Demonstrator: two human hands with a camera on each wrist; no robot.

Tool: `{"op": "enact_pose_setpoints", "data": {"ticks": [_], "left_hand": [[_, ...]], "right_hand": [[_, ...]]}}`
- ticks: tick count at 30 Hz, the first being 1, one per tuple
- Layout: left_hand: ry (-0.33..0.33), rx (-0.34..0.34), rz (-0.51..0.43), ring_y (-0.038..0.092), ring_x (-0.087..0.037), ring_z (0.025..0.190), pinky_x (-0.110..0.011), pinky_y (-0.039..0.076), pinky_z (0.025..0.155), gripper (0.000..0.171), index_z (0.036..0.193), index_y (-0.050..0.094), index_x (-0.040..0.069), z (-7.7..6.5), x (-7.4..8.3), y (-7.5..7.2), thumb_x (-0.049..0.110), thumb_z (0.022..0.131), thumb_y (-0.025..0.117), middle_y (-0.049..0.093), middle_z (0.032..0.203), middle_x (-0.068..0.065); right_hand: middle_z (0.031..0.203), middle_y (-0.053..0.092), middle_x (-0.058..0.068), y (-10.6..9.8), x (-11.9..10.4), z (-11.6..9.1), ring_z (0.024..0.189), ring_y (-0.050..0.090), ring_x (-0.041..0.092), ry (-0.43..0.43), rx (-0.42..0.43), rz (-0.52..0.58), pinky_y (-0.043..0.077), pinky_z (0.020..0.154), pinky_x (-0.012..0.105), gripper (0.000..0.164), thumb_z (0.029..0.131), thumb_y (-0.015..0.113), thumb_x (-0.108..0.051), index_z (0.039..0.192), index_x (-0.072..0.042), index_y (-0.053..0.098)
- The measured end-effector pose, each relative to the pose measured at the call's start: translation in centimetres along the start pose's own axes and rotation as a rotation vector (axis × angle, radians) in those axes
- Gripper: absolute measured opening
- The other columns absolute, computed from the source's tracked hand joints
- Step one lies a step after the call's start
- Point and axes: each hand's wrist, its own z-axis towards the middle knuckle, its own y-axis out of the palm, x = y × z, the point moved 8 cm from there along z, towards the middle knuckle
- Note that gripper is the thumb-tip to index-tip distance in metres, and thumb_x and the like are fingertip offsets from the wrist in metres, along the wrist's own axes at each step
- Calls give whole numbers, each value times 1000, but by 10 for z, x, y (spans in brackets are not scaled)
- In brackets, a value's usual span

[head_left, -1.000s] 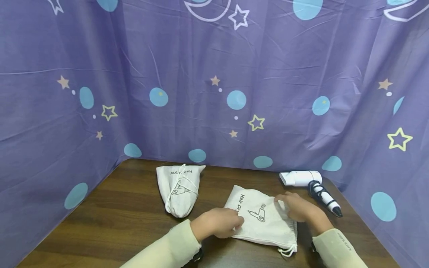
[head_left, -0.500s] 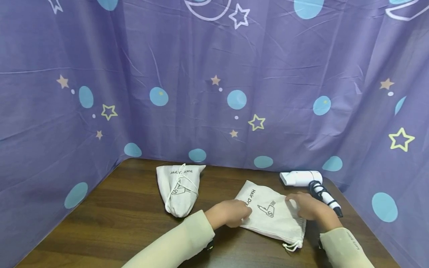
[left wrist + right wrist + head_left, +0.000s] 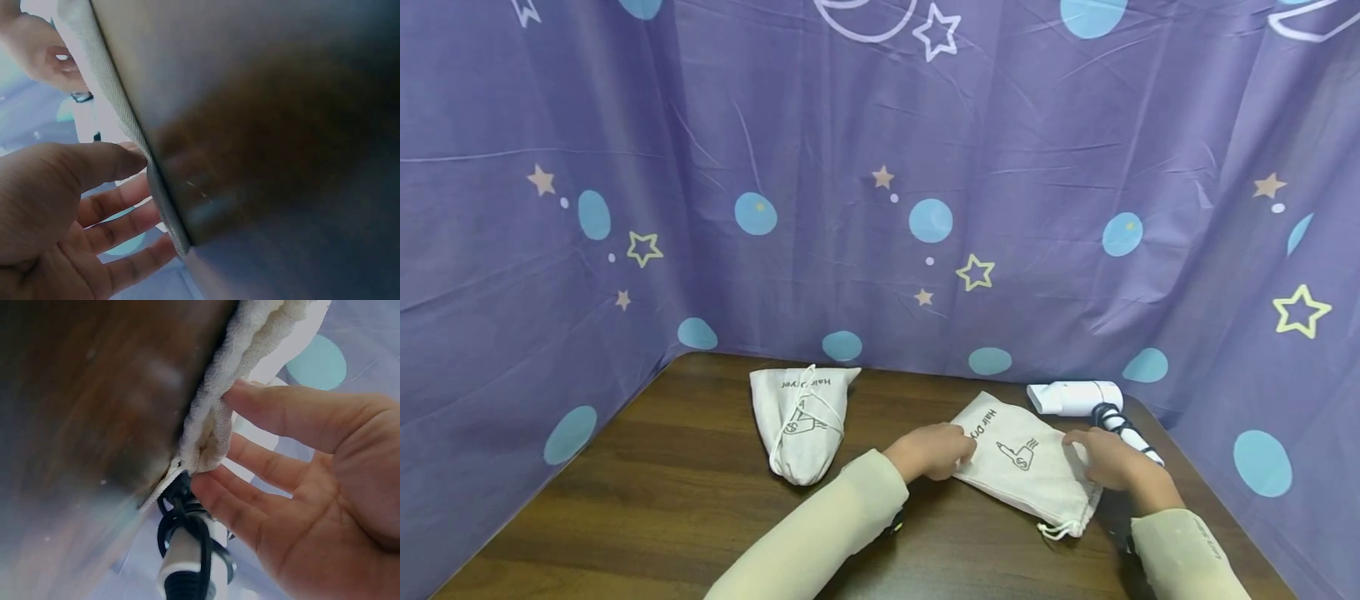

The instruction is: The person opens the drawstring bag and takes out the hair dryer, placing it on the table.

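A white cloth drawstring bag [image 3: 1018,457] printed "Hair Dryer" lies tilted on the wooden table, its drawstring end toward the near right. My left hand [image 3: 934,451] holds its left edge; in the left wrist view the thumb [image 3: 112,164] meets the bag's edge [image 3: 109,81], and the fingers reach over the cloth. At the other end my right hand [image 3: 1108,460] grips the gathered mouth. The right wrist view shows its thumb [image 3: 294,412] against the ruffled hem [image 3: 215,428]. A white hair dryer [image 3: 1078,398] with black cord round its handle sits behind the right hand, partly hidden.
A second bag [image 3: 801,433] with the same print, tied with its white cord, lies at the back left of the table [image 3: 685,483]. Purple curtains [image 3: 820,275] hang around the table's back and sides.
Both hands and the bag between them have shifted right and away from the person. My right hand now covers more of the hair dryer's handle. The second bag stays put.
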Motion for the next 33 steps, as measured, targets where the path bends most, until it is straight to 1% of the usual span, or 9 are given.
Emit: {"op": "enact_pose_setpoints", "data": {"ticks": [3,8,12,16,20,24,27,31,33], "left_hand": [[-20,14,14,59,-11,89,-24,50,78,19,99,67,21,5,-2,1,7,89,73,61,98,4],[-52,23,36,60,-12,94,-26,51,78,19,101,66,22,11,-5,2,9,91,74,61,101,4],[-48,12,44,60,-13,96,-26,51,81,18,102,66,22,12,-5,2,9,92,73,61,103,3],[-38,20,15,60,-14,102,-26,51,81,24,109,67,23,9,-9,-1,6,92,70,61,107,3],[-38,56,-46,59,-17,108,-27,50,84,29,115,68,22,2,-18,-12,3,94,64,61,112,1],[-36,82,-90,58,-20,113,-30,50,91,25,117,68,20,-10,-31,-23,7,96,65,61,115,1],[-30,104,-104,57,-20,110,-30,49,91,21,115,68,18,-20,-44,-28,10,96,67,61,112,1],[-31,140,-127,56,-18,102,-30,49,88,15,109,69,17,-34,-64,-31,12,95,69,59,104,3],[-40,155,-141,56,-19,101,-31,48,88,12,108,68,16,-42,-73,-35,14,96,69,59,102,3]], "right_hand": [[106,64,22,0,4,0,98,61,34,-7,2,1,50,91,56,53,72,73,9,123,2,64],[108,64,24,2,7,-1,102,62,38,2,-6,10,50,92,57,53,73,74,7,125,4,63],[110,64,25,2,7,-1,103,62,38,14,-10,19,50,92,57,53,73,75,8,125,4,63],[110,64,25,1,6,-1,104,62,40,20,-16,14,49,92,57,53,74,77,7,125,4,63],[107,64,23,-1,4,-1,103,62,39,5,-18,-9,50,92,57,51,75,77,6,124,4,63],[106,64,23,-4,4,-1,101,63,38,-2,-10,-22,50,91,56,51,75,77,5,124,4,63],[105,64,24,-4,3,-1,100,63,39,-9,-5,-23,50,91,56,50,75,77,6,123,5,63],[107,64,25,-2,2,-1,103,63,42,-7,-14,-25,50,92,57,49,75,76,6,122,6,63],[107,64,26,0,3,-1,104,62,43,6,-24,-29,50,93,58,49,75,75,6,123,7,64]]}}
